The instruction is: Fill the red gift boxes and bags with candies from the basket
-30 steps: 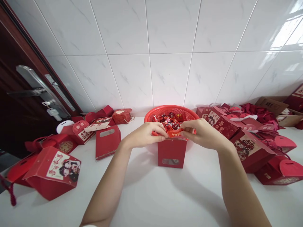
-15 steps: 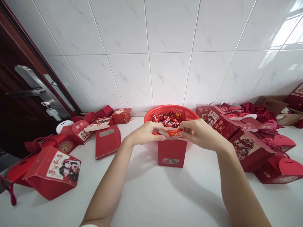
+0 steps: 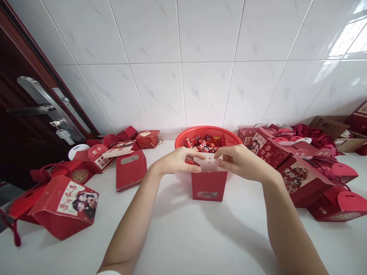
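Note:
An upright red box (image 3: 209,185) with a small clear window low on its front stands on the white table, its top open and pale inside. My left hand (image 3: 183,159) is at the box's top left edge, thumb and fingers closing on the rim. At the top right, my right hand (image 3: 233,161) has its fingertips pinched at the white back flap. Directly behind the box, a red mesh basket (image 3: 180,139) holds wrapped candies (image 3: 205,144). No candy shows in either hand.
Red gift boxes, one a picture box (image 3: 65,208) and one a flat box (image 3: 131,172), lie at the left. More boxes (image 3: 304,181) crowd the right, beside an open cardboard carton (image 3: 349,144). White tiles rise behind; a door handle (image 3: 43,110) is far left.
The red packet that was between my hands above the box is no longer visible. My right hand has shifted slightly left, and the back flap now shows.

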The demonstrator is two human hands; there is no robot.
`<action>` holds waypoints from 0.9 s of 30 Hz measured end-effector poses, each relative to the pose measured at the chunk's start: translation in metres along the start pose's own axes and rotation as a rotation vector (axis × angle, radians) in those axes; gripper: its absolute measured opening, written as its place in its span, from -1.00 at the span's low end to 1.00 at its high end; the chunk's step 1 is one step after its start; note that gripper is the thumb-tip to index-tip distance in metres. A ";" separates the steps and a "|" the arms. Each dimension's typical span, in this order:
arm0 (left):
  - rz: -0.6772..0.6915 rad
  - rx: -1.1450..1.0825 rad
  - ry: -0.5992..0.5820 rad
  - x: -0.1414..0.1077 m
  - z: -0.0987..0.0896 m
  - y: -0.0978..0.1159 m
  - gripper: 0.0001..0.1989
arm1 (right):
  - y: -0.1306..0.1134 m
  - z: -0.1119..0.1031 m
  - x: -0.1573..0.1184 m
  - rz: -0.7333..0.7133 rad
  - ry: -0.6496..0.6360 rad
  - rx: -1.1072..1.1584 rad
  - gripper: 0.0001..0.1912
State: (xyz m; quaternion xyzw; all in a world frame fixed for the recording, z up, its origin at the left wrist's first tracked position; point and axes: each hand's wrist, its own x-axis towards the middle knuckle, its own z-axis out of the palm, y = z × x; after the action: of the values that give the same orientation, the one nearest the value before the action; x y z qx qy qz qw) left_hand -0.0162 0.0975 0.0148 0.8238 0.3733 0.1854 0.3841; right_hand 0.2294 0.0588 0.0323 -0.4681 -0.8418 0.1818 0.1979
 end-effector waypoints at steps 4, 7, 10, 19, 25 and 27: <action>0.038 0.051 0.030 -0.001 0.000 0.001 -0.57 | 0.003 -0.004 -0.002 -0.008 0.073 -0.001 -0.80; 0.040 0.068 0.011 -0.003 -0.001 0.003 -0.56 | 0.009 -0.007 -0.004 0.020 0.113 -0.045 -0.78; 0.040 0.084 -0.061 -0.002 0.000 0.005 -0.52 | 0.016 -0.010 -0.005 0.074 0.070 -0.067 -0.66; 0.124 0.153 0.185 0.007 0.011 -0.001 -0.35 | 0.028 -0.006 0.004 0.077 -0.071 0.002 -0.88; 0.192 -0.021 0.368 0.005 0.011 0.007 -0.58 | 0.031 -0.015 -0.001 -0.014 0.148 0.156 -0.84; 0.224 -0.068 0.407 0.005 0.011 0.009 -0.61 | 0.030 -0.017 -0.003 -0.042 0.207 0.210 -0.80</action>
State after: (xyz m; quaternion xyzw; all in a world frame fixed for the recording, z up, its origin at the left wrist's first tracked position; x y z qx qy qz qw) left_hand -0.0024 0.0921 0.0145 0.7923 0.3430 0.4017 0.3054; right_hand 0.2609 0.0735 0.0314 -0.4435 -0.8026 0.2156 0.3355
